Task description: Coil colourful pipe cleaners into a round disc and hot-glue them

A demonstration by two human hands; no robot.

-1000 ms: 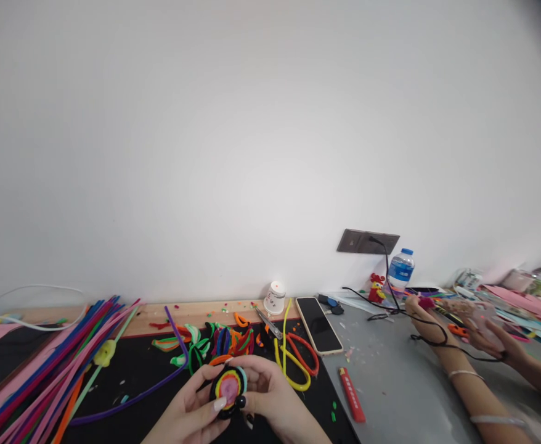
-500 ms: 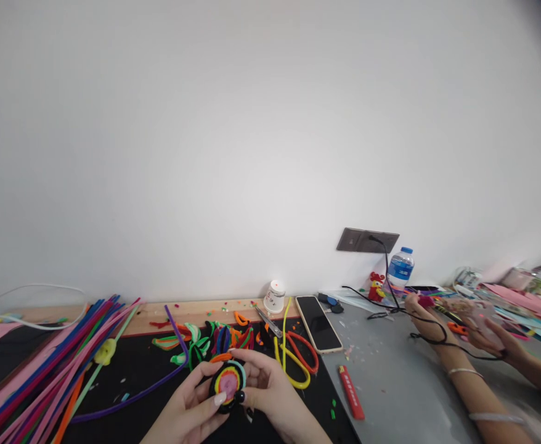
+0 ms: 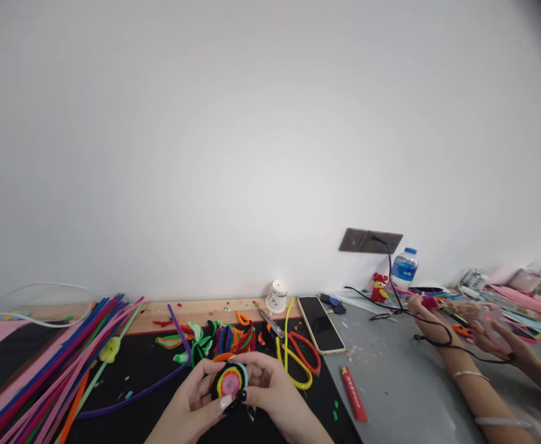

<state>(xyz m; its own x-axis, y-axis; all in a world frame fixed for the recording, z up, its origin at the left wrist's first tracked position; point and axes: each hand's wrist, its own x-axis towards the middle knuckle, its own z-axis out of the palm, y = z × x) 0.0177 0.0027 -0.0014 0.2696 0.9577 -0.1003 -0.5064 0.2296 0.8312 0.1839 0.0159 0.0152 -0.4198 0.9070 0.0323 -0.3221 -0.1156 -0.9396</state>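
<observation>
Between my two hands is a round coil of pipe cleaners (image 3: 230, 383), pink in the middle with orange, yellow and black rings and a pale blue edge at the right. My left hand (image 3: 194, 401) grips its left side, with the thumb across the lower front. My right hand (image 3: 270, 394) pinches the right edge, thumb near the bottom. Just behind the hands lie bent pipe-cleaner pieces (image 3: 196, 343) in green, orange and other colours. Scissors (image 3: 305, 361) with red and yellow pipe cleaner about the handles lie right of my right hand.
A bundle of long pipe cleaners (image 3: 67, 370) lies left, beside a curved purple one (image 3: 154, 387). A paper cup (image 3: 276, 297), phone (image 3: 321, 325) and red lighter (image 3: 353, 394) are nearby. At right, another person's arms (image 3: 474, 382) work by a black cable (image 3: 441, 327) and a water bottle (image 3: 404, 269).
The whole view has shifted slightly, so things appear a little further right. Both my hands keep their hold on the coil, with hardly any movement.
</observation>
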